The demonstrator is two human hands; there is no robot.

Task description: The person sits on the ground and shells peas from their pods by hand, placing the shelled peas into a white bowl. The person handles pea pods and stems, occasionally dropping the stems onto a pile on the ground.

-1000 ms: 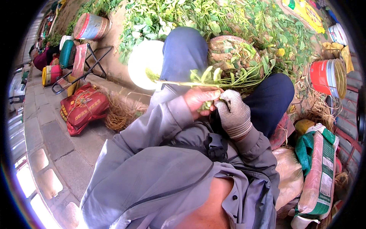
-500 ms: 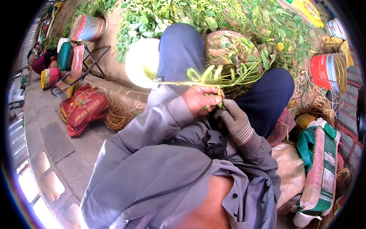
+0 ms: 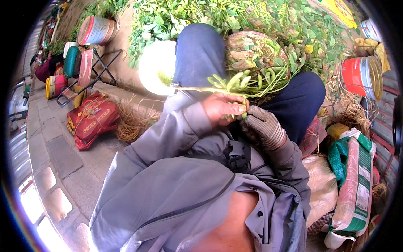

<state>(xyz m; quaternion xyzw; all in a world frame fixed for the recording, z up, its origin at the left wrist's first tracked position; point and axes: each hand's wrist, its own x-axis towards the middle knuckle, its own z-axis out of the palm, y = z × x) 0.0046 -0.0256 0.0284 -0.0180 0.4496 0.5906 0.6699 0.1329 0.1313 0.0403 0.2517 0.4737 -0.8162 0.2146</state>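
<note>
A bean plant stem (image 3: 197, 89) with green pods lies across my lap, its root end pointing left. Bare, my left hand (image 3: 221, 108) closes round the stem, thumb over fingers. Plump green pods (image 3: 235, 80) stick up from the stem just above that hand, and its leafy end trails right. In a striped, dirty work glove, my right hand (image 3: 263, 126) is closed close beside the left thumb. Its fingertips meet at a green pod (image 3: 244, 114) hanging below the stem; the glove partly hides them.
Ahead lies a heap of cut bean plants (image 3: 285, 25), with a round leaf-covered container (image 3: 247, 46) between my knees. A white bucket (image 3: 153, 69) stands by my left knee. A red bag (image 3: 93, 119) and folding stool (image 3: 100, 69) are left; a red bucket (image 3: 354, 77) and pink-green sack (image 3: 357, 185) right.
My gloved right hand has turned a little and shifted slightly right, its fingertips still beside the left thumb. The pods on the stem have tilted to the right. My left hand keeps hold of the stem.
</note>
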